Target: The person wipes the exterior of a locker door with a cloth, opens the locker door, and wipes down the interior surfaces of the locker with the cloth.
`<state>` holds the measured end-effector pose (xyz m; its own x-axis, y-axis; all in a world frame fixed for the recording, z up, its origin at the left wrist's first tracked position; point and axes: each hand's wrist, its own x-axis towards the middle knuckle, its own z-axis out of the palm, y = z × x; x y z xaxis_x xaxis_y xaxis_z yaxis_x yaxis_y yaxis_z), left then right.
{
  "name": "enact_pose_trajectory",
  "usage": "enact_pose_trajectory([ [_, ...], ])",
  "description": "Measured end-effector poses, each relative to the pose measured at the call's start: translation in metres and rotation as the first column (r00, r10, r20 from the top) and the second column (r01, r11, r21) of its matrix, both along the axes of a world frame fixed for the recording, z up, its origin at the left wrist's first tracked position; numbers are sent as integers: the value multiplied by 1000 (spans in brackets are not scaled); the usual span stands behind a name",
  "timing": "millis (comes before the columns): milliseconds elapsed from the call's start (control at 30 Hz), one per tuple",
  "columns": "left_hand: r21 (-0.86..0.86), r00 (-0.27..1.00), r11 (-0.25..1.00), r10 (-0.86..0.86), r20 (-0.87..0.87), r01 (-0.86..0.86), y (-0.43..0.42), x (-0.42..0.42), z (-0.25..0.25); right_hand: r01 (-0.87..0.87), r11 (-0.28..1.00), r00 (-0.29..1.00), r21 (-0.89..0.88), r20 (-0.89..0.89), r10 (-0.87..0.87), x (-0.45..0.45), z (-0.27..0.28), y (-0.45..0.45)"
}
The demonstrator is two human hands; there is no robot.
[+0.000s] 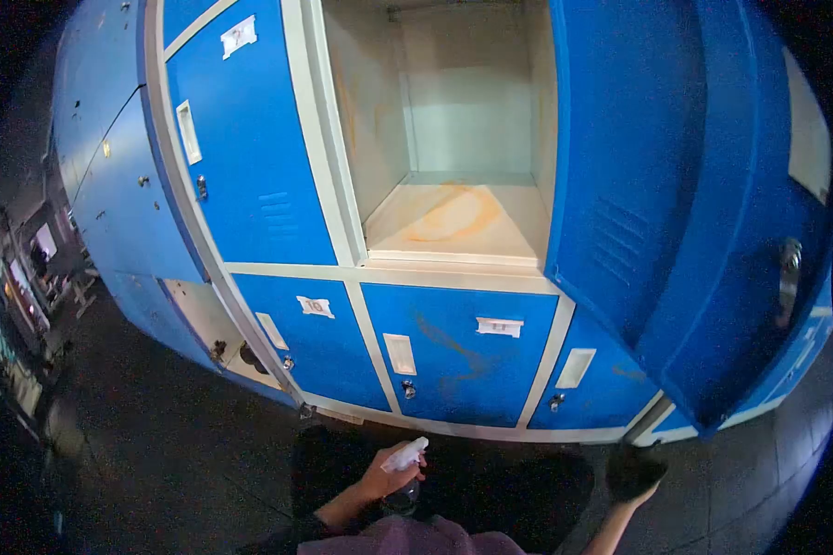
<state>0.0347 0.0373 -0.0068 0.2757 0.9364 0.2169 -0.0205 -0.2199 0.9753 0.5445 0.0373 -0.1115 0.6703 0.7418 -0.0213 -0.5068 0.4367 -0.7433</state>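
In front of the blue metal locker bank (449, 370), low in view: left hand (379, 477) closed round a clear spray bottle with a white plastic trigger head (405, 456). Right hand (647, 490) grips a dark soft-edged wad (631, 470), probably cloth; fingers mostly hidden, can't tell how tightly. It shows below the open blue metal door (634, 157), bottle well to its left. Above, an off-white metal compartment (472, 111) stands open, orange-brown stain (453, 213) on its floor.

Risks, my read: right hand clips the door's low corner if lifted straight up; spray bounces back if triggered close to metal; bottle slips if wet, only 1 hand on it.

Orientation: nozzle seems to point forward-right, toward the lockers. Long axis looks near upright, foreshortened from above; exact tilt unreadable.
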Motion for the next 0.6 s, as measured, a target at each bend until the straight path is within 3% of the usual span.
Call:
enact_pose_trajectory([
  [167, -58, 990, 997, -56, -132, 49, 16, 15, 18, 100, 956, 992, -277, -52, -119, -4, -33, -12],
  [333, -61, 944, 997, -67, -324, 50, 20, 29, 33, 178, 917, 982, -357, 7, -188, 4, -24, -24],
  [433, 164, 902, 973, -78, -425, 161, 20, 30, 31, 237, 911, 971, -337, 84, -222, 3, -12, -32],
  [533, 14, 905, 991, -117, -408, 134, 9, 25, 29, 252, 922, 961, -294, 185, -203, -9, 4, -38],
  [600, -238, 908, 965, -194, -373, 108, 18, 20, -39, 251, 932, 948, -261, 262, -182, -28, 19, -41],
])
